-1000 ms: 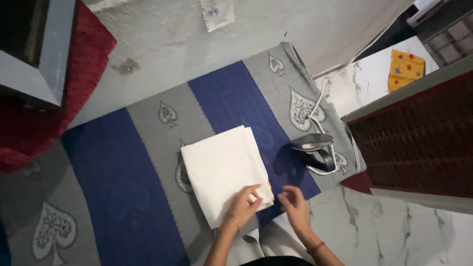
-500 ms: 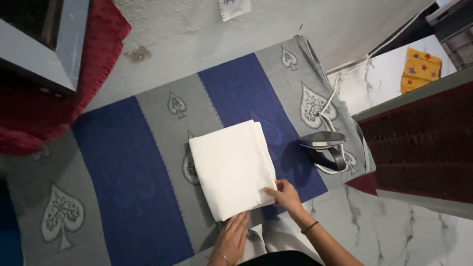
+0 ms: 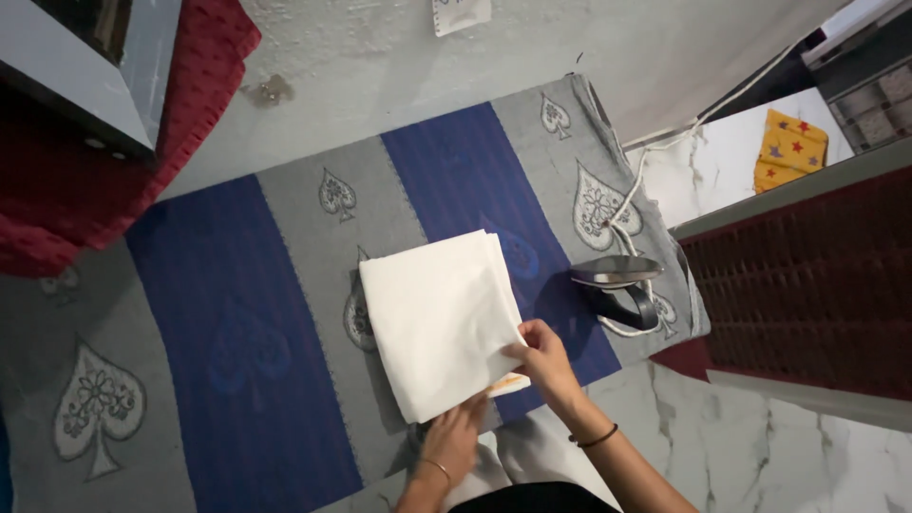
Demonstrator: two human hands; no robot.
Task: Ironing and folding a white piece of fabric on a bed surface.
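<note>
We see a folded white cloth (image 3: 439, 321) lying on a blue-and-grey patterned blanket (image 3: 237, 332) spread on the floor, with our right hand (image 3: 543, 358) pinching its near right corner and lifting the edge so that an orange trim shows beneath. Our left hand (image 3: 452, 437) sits at the cloth's near edge, fingers tucked under it, though we cannot tell how firmly they close. An iron (image 3: 617, 290) stands just right of the cloth, its white cord (image 3: 638, 185) trailing toward the wall.

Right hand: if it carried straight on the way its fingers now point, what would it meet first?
The right hand points up-left and already grips the near right corner of the folded white cloth. Going on, it would likely slide across that cloth, then reach the grey-and-blue mat.
</note>
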